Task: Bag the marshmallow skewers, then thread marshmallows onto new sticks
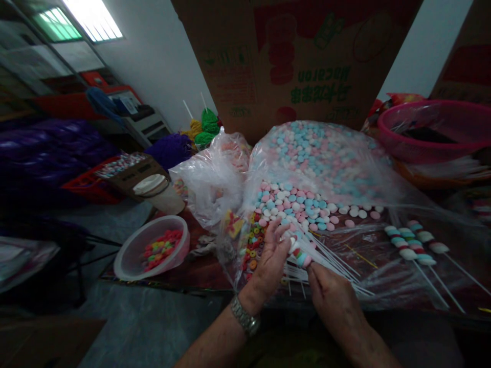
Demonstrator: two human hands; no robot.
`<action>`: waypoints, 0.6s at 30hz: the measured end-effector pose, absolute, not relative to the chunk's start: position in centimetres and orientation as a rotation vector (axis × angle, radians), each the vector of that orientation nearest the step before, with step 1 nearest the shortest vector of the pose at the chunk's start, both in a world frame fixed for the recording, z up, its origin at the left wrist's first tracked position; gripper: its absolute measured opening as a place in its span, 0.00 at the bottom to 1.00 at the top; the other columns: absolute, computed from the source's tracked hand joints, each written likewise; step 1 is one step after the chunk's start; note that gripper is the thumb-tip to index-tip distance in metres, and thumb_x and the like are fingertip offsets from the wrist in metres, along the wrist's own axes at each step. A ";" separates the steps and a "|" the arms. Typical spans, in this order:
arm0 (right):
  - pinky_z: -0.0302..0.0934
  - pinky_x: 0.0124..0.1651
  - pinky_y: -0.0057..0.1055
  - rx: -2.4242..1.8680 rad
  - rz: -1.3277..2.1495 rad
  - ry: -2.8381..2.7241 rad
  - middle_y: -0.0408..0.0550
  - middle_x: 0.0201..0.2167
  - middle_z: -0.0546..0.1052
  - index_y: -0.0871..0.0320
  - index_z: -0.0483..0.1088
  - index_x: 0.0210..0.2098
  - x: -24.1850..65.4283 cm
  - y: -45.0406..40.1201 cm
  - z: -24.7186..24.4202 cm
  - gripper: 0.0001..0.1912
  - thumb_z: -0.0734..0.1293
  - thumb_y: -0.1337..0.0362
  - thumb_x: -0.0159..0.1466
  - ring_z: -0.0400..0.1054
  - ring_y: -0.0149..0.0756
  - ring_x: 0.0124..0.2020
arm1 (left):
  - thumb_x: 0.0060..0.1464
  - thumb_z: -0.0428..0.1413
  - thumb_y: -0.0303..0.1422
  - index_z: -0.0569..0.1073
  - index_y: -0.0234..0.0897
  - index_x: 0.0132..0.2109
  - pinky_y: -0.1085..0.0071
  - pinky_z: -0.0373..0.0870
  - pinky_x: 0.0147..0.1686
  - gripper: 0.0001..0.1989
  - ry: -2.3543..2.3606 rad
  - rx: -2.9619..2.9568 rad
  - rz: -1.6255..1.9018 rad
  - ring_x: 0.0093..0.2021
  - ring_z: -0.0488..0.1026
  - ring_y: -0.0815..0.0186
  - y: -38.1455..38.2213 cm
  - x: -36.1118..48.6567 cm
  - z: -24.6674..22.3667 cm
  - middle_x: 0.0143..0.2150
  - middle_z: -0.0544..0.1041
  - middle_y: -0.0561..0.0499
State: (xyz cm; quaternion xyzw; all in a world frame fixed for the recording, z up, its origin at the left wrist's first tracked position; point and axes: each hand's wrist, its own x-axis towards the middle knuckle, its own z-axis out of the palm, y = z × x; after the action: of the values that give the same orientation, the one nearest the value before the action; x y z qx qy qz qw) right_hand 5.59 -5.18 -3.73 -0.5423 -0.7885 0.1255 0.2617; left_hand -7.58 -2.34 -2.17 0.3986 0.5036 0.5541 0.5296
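My right hand (333, 291) is closed on the lower end of a candy skewer (301, 255), whose stacked white, red, green, blue and pink pieces slant up to the left. Beside its top is my left hand (270, 255), fingers apart, with a watch on the wrist; whether the fingertips touch the candy is unclear. White sticks (337, 260) lie behind and right of the hands. Pastel candies (295, 204) spill from a large clear bag (326, 158). Colourful ring candies (253, 245) sit left of them. Several finished-looking skewers (412, 245) lie at the right.
A translucent bowl (125, 255) with bright candies stands at the table's left edge, near a lidded tub (169, 197). A big cardboard box (299, 61) rises behind the bags. At the right is a pink basket (433, 153). A red crate (92, 184) stands farther left.
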 end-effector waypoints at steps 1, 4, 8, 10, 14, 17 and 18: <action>0.55 0.26 0.27 -1.407 0.423 -2.088 0.47 0.21 0.73 0.59 0.68 0.28 5.4 -5.1 -3.9 0.15 0.53 0.68 0.64 0.68 0.34 0.23 | 0.53 0.51 0.38 0.66 0.41 0.48 0.70 0.72 0.37 0.15 1.128 0.775 1.353 0.42 0.73 0.66 -2.1 -7.3 -1.8 0.51 0.70 0.47; 0.57 0.28 0.26 -1.332 0.627 -1.952 0.47 0.22 0.73 0.58 0.66 0.27 4.9 -5.4 -3.9 0.16 0.52 0.64 0.65 0.68 0.33 0.24 | 0.52 0.51 0.41 0.66 0.35 0.39 0.75 0.69 0.25 0.13 0.980 0.422 1.354 0.31 0.74 0.67 -1.4 -6.2 -1.2 0.35 0.73 0.48; 0.60 0.29 0.26 -1.333 0.762 -1.939 0.48 0.24 0.74 0.58 0.66 0.29 5.4 -6.3 -4.6 0.16 0.51 0.62 0.65 0.69 0.34 0.26 | 0.47 0.56 0.39 0.64 0.35 0.34 0.80 0.60 0.16 0.12 0.946 0.368 1.398 0.18 0.68 0.73 -1.3 -5.0 -1.2 0.21 0.65 0.58; 0.60 0.26 0.26 -1.359 0.716 -1.941 0.47 0.21 0.73 0.58 0.66 0.28 5.9 -6.9 -5.5 0.17 0.51 0.60 0.65 0.69 0.35 0.23 | 0.47 0.56 0.39 0.64 0.35 0.33 0.81 0.60 0.17 0.12 0.960 0.382 1.404 0.16 0.66 0.75 -1.7 -4.3 -1.6 0.21 0.65 0.59; 0.58 0.23 0.28 -1.408 0.584 -1.950 0.49 0.21 0.74 0.58 0.67 0.28 6.1 -7.3 -6.9 0.18 0.51 0.59 0.64 0.68 0.37 0.20 | 0.48 0.53 0.41 0.63 0.36 0.30 0.77 0.65 0.22 0.12 0.956 0.330 1.367 0.18 0.65 0.75 -2.9 -2.3 -2.9 0.21 0.65 0.58; 0.60 0.24 0.28 -1.447 0.589 -1.992 0.52 0.26 0.76 0.58 0.69 0.33 6.0 -6.7 -6.9 0.18 0.51 0.60 0.64 0.71 0.38 0.23 | 0.49 0.53 0.40 0.63 0.36 0.31 0.74 0.67 0.28 0.11 0.976 0.362 1.315 0.23 0.67 0.72 -3.5 -1.9 -3.6 0.23 0.65 0.56; 0.60 0.25 0.28 -1.454 0.595 -2.005 0.53 0.27 0.77 0.58 0.69 0.34 6.1 -6.3 -6.7 0.17 0.51 0.60 0.64 0.71 0.38 0.24 | 0.50 0.52 0.40 0.64 0.36 0.32 0.74 0.67 0.30 0.11 0.997 0.415 1.291 0.25 0.68 0.71 -3.7 -2.4 -3.7 0.24 0.67 0.55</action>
State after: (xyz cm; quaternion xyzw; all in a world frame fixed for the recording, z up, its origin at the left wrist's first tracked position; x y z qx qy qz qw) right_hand 6.10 -6.31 -6.65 -0.5458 -0.7526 0.2235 0.2928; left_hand -2.37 -3.66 -3.65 0.1839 0.4419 0.5718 0.6663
